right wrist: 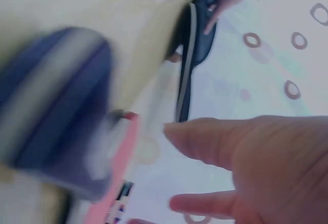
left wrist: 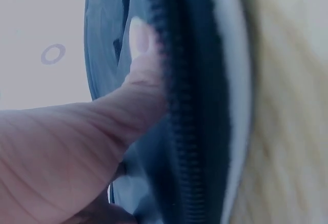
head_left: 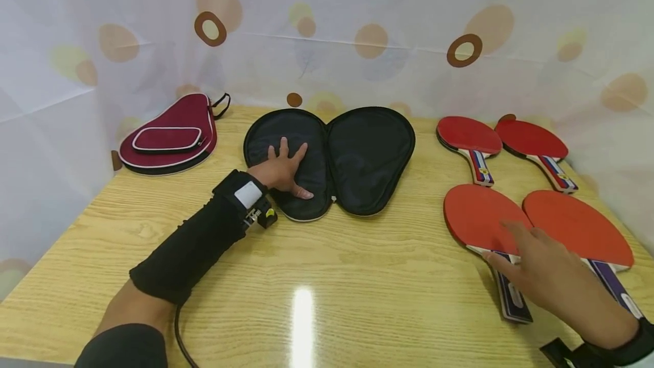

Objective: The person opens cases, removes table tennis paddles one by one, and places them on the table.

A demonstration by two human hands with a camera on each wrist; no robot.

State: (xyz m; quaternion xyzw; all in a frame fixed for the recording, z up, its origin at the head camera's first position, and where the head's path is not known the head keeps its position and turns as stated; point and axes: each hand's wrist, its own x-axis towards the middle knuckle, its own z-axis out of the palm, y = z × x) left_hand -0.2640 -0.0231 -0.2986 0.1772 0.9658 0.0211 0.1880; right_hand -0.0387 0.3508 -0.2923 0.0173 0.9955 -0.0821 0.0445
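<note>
A black zippered paddle case lies unfolded on the table, its two halves side by side. My left hand rests with spread fingers on the inside of its left half. In the left wrist view, the thumb lies just inside the zipper edge. Over the two nearer table tennis paddles, my right hand has its fingers extended and holds nothing. It overlaps the handle of the left one and part of the right one. A blue-and-white handle looms blurred in the right wrist view.
Two more red paddles lie behind the nearer pair. At the back left is a maroon paddle case with white piping and a black strap. A patterned curtain borders the wooden table. A cable trails below the left forearm.
</note>
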